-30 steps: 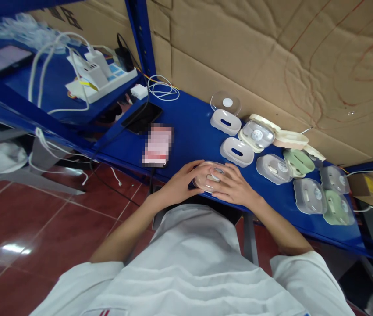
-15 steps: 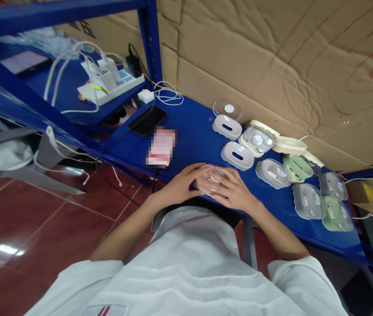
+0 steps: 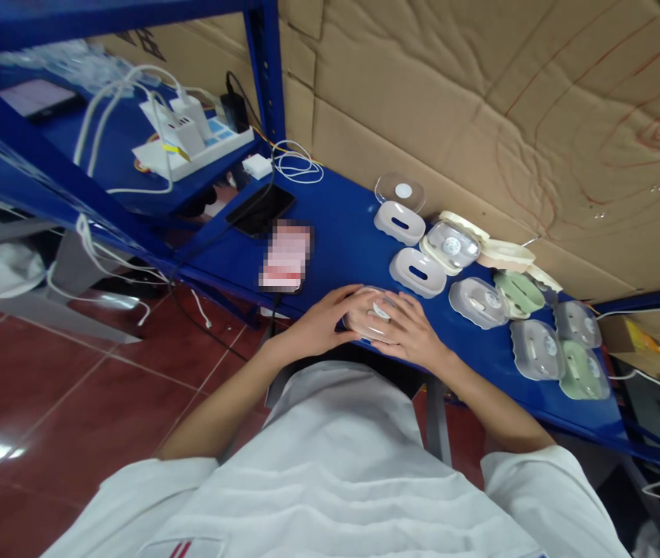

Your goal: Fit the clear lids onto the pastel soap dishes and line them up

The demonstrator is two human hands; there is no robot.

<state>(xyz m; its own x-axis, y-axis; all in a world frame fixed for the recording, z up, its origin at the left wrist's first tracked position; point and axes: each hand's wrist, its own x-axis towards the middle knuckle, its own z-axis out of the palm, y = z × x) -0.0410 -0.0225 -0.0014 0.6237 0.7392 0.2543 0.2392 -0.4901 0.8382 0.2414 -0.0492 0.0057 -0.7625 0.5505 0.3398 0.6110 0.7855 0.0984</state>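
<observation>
A clear plastic lid (image 3: 366,327) with a round white sticker is between my two hands, close to the front edge of the blue table. My left hand (image 3: 328,319) grips its left side, thumb toward me and fingers at the far rim. Over the lid's right part spread the fingers of my right hand (image 3: 416,332), pressing on its top. My fingers partly cover it, and whether a base sits beneath it cannot be made out. Beyond them lie a pale slotted soap dish (image 3: 404,280), a second slotted soap dish (image 3: 391,213) and a loose clear lid (image 3: 416,194).
Several lidded soap dishes, including a grey one (image 3: 536,353) and a green one (image 3: 582,372), cover the table's right side. A lit phone (image 3: 286,256) and a dark phone (image 3: 260,209) lie left. A power strip (image 3: 195,155) with cables sits on the blue shelf. Cardboard (image 3: 423,101) lines the back.
The view has shifted slightly. Both hands stay on the clear lid, with the right-hand fingers moved a little and more of the lid's near edge showing.
</observation>
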